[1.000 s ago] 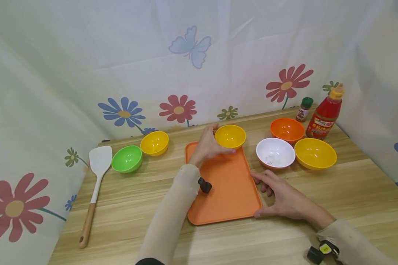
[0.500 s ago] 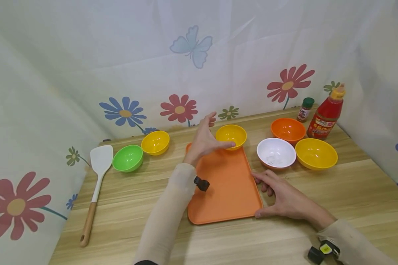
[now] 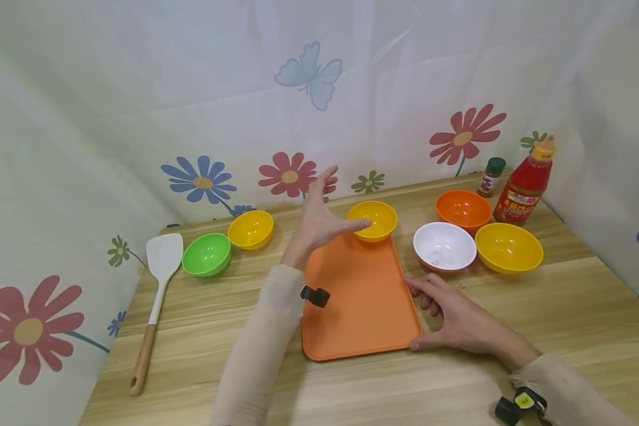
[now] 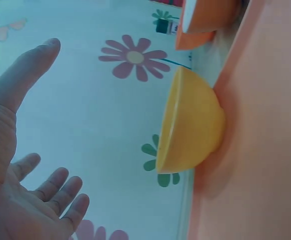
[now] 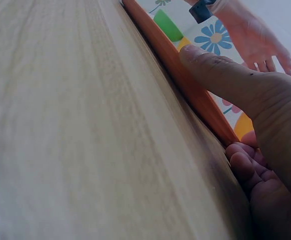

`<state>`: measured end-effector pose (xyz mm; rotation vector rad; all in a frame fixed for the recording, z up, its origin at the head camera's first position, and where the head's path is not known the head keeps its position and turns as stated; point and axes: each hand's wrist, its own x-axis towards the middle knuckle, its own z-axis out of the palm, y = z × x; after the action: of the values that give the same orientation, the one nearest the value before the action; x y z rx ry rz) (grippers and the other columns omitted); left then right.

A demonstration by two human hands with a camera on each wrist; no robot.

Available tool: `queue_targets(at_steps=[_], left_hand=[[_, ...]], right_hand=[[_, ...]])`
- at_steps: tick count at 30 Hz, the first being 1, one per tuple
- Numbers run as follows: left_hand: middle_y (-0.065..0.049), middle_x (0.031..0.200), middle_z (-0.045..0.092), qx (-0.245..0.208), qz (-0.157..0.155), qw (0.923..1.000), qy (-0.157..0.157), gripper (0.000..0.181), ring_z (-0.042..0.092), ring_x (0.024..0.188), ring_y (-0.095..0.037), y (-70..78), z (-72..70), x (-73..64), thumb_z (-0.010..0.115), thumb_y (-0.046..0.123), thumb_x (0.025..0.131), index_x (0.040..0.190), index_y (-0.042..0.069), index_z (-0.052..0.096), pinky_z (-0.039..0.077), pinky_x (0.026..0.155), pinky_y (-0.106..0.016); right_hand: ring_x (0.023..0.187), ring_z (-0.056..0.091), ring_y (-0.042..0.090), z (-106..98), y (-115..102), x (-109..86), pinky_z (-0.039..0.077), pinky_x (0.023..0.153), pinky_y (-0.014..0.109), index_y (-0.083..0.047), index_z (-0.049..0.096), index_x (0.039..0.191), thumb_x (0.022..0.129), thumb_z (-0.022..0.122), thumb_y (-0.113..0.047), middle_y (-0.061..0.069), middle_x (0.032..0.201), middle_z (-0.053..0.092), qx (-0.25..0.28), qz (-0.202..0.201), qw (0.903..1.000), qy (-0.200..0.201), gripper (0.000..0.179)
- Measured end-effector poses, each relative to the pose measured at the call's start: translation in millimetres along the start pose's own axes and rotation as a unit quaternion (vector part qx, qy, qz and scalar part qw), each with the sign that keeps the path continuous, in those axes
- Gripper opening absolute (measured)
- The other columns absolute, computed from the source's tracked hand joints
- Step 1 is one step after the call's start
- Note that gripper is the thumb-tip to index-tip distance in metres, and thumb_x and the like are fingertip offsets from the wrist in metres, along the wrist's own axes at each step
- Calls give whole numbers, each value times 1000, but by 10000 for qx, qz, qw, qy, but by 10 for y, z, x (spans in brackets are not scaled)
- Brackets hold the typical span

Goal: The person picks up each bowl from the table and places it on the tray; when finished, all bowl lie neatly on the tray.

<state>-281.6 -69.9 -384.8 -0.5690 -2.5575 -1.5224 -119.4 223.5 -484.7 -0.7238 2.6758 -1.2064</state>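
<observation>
A small yellow bowl sits upright at the far end of the orange tray. My left hand is raised above the tray's left far side, thumb and fingers spread. In the head view its thumb overlaps the bowl, but the left wrist view shows a gap between the hand and the yellow bowl. My right hand rests along the tray's right side, thumb by the near corner and fingertips farther up the edge. The right wrist view has that thumb against the tray's rim.
Right of the tray stand a white bowl, an orange bowl and a larger yellow bowl. Behind them are a green-capped jar and a red sauce bottle. Leftward lie a green bowl, another yellow bowl and a spatula.
My left hand has let go of the small yellow bowl and moved up and leftward from it, fingers spreading. The bowl stays in place, and my right hand has not moved.
</observation>
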Motion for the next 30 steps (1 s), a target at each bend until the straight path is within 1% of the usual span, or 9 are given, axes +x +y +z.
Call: queue_targets(at_steps=[4,8,13,18,22,24,26,30], left_hand=[[-2,163,50,-88,204,9997,135,118,49,149,-21,36,-81,-44,106,38,74,171,36,38,44,126,-44],[0,161,51,-132,330,9990,260,118,49,149,-21,53,-167,-106,106,39,73,170,35,39,45,125,-42],[2,159,52,-198,459,9979,416,114,51,147,-20,53,-305,-178,106,35,73,168,37,43,45,125,-43],[6,158,54,-222,532,9963,630,111,51,146,-19,67,-484,-256,106,33,74,167,39,44,44,127,-46],[4,160,55,-166,548,9950,821,107,50,149,-24,64,-633,-317,104,33,78,167,36,45,43,128,-49],[2,159,56,-179,577,9939,919,106,50,148,-26,49,-702,-344,103,30,79,167,32,46,43,127,-50],[0,158,57,-163,646,9926,1019,104,52,147,-26,34,-769,-376,103,27,79,167,29,47,44,127,-50],[-1,156,59,-188,861,9887,1212,103,53,144,-23,-26,-913,-429,102,21,80,167,26,48,45,123,-51]], right_hand=[[100,56,12,7,5,0,54,83,25,-10,50,166,74,100,-63,-2,124,57,17,-37,10000,30,117],[101,55,11,11,10,0,54,83,24,-10,50,166,74,100,-63,-3,126,57,37,-45,10000,23,117],[100,56,12,13,16,2,54,82,24,-10,50,166,73,101,-62,-2,126,57,36,-72,10000,28,117],[99,56,11,15,18,3,54,82,24,-9,50,165,74,100,-63,-2,126,58,23,-96,9999,42,117],[100,56,11,12,19,-1,54,83,25,-10,50,165,74,100,-63,-3,127,57,20,-92,9999,56,117],[100,56,11,8,18,-4,54,83,25,-10,50,165,74,100,-62,-3,127,57,26,-97,9999,68,117],[100,56,11,5,16,-5,54,83,25,-10,50,165,74,101,-62,-3,127,57,24,-104,9999,75,117],[100,56,11,4,8,-1,54,83,24,-10,50,166,74,100,-62,-3,127,57,35,-92,9999,44,117]])
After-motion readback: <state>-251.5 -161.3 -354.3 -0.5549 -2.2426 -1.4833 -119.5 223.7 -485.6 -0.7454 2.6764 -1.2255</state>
